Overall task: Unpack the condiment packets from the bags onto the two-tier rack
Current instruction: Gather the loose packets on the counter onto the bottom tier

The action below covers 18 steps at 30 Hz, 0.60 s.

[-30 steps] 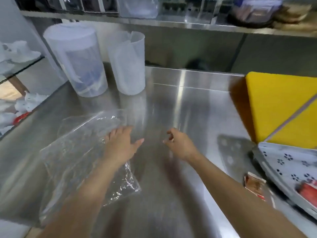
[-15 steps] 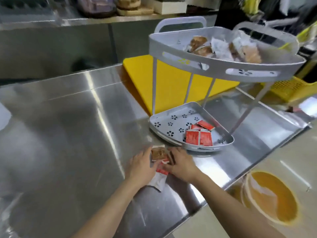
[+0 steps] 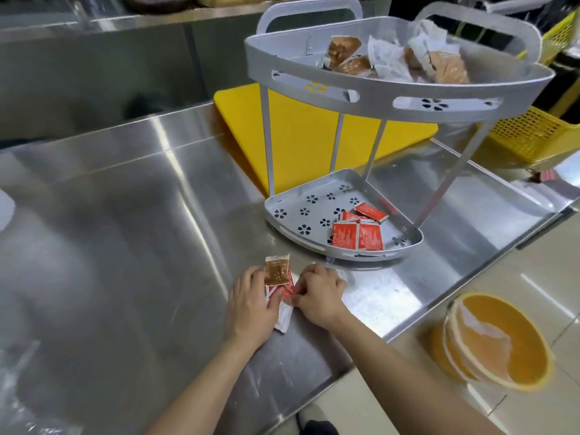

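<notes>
A grey two-tier rack [image 3: 405,102] stands on the steel counter. Its lower tray [image 3: 292,211] holds several red packets [image 3: 357,235]; its upper tray holds brown and white packets [image 3: 348,62]. In front of the rack, my left hand [image 3: 251,306] and my right hand [image 3: 320,296] meet over a small pile of packets on the counter. A brown packet [image 3: 276,270] stands up between my left thumb and fingers, with red and white packets [image 3: 284,306] under both hands. My right fingers pinch the red packet's edge.
A yellow cutting board [image 3: 301,133] lies behind the rack. A yellow basket [image 3: 533,130] sits at the far right. Stacked orange bowls [image 3: 496,340] stand on the floor past the counter's edge [image 3: 361,365]. Crumpled clear plastic [image 3: 18,403] lies at the lower left.
A second ago my hands were by an empty clear bag near the jugs. The view swung right to the rack, and both hands now grip the packets in front of it.
</notes>
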Tool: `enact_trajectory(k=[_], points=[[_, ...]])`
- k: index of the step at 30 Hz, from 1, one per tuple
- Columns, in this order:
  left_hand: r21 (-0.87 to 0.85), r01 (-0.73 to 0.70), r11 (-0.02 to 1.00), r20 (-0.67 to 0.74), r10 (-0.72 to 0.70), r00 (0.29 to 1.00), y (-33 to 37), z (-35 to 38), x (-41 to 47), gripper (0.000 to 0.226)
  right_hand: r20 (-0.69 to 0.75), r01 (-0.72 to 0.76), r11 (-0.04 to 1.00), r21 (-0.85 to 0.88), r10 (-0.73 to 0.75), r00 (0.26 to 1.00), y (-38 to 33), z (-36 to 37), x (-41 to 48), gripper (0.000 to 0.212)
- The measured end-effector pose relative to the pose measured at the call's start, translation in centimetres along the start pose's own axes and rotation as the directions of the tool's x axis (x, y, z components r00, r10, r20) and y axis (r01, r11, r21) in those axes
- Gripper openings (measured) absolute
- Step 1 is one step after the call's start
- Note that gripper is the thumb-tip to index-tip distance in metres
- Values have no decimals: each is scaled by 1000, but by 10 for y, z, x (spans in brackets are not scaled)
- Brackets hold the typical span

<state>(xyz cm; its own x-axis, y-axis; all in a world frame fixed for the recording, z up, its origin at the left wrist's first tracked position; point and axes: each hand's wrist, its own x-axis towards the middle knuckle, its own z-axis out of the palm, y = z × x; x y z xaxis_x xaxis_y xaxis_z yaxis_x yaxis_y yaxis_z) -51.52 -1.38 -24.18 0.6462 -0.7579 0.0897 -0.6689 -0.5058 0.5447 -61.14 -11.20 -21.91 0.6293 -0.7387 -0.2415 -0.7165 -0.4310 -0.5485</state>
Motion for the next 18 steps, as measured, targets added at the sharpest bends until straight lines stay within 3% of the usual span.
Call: enact_trajectory(k=[3,6,8,14,18], points=[[-66,74,995,-17,-75,997,1,-4,3,40,27,10,1000,-1,-10,1000,-2,0,3,9],[-114,136,984,-10,-138,990,3,-4,4,47,44,14,999,-39,-12,999,0,2,1,43],[-109,152,982,4,-153,988,5,-6,7,46,31,-8,998,-65,10,999,-1,3,0,49],[200,68,977,171,-103,980,17,-15,22,58,44,-55,993,-107,60,997,-4,-3,2,21],[267,-13,964,148,-27,989,26,-13,34,37,75,-27,994,-107,36,997,-2,-10,0,10]])
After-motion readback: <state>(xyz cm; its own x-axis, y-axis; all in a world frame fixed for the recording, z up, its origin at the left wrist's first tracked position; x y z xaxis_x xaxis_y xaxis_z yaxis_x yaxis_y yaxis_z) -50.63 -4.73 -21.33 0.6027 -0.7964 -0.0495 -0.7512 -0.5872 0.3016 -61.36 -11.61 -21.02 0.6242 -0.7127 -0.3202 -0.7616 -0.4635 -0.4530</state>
